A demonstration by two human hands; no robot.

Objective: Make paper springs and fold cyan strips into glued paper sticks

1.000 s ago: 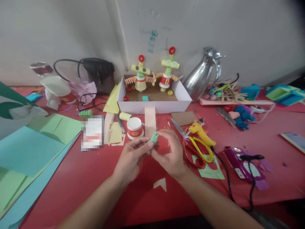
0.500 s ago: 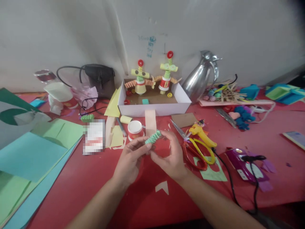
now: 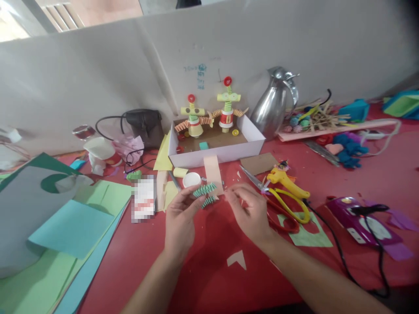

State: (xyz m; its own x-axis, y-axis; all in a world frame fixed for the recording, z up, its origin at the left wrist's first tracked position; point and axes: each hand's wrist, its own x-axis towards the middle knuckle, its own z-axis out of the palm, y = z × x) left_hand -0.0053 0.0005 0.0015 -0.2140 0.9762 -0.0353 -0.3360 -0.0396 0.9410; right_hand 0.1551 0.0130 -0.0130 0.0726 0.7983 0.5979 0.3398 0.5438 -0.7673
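Between thumb and fingers, my left hand (image 3: 180, 218) holds a green accordion-folded paper spring (image 3: 206, 189). A second green folded spring (image 3: 208, 202) shows just below it; whether it is also gripped or rests behind cannot be told. My right hand (image 3: 247, 211) is a little to the right, thumb and fingertips closed together, apart from the springs. Anything in that pinch is too small to make out. Behind my left fingers stands a white-topped paper cup (image 3: 192, 179), partly covered. A peach paper strip (image 3: 213, 172) lies beyond the springs.
A white box (image 3: 216, 153) holds two paper-cup figures (image 3: 227, 115). On the right are scissors (image 3: 252, 179), a yellow glue gun (image 3: 288, 183) with a cord, and a purple device (image 3: 363, 220). A steel jug (image 3: 273, 104) stands behind. Coloured paper sheets (image 3: 72, 229) cover the left.
My right hand has let go of the green spring and moved right. The spring stays in my left hand, and a second one now shows beneath. The view has shifted and tilted.
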